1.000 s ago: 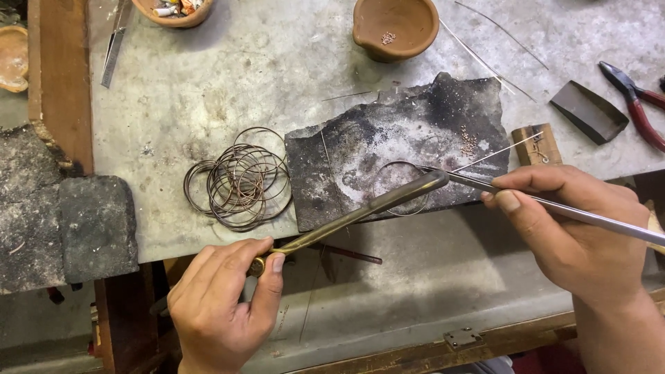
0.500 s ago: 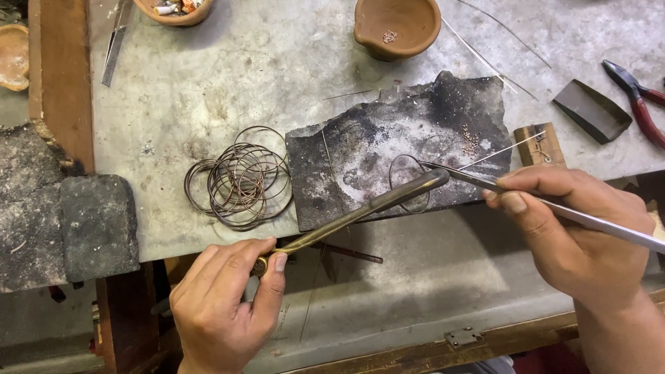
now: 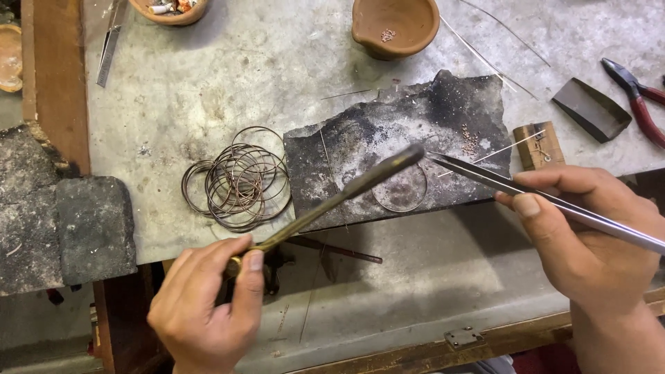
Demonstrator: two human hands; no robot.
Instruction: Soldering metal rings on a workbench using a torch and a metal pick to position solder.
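My left hand grips the lower end of a long brass tube whose tip reaches over a charred dark slab. My right hand holds long steel tweezers, their points close to the tube's tip. A thin wire ring lies on the slab just below both tips. A pile of several wire rings rests on the grey bench left of the slab.
A clay bowl stands behind the slab, another clay bowl at the top left. Red-handled pliers, a dark metal wedge and a small wood block lie at right. Straight wires lie behind. Dark blocks sit at left.
The tube's tip and the tweezers' points have shifted slightly over the slab, staying close together above the ring. Both hands keep their grips.
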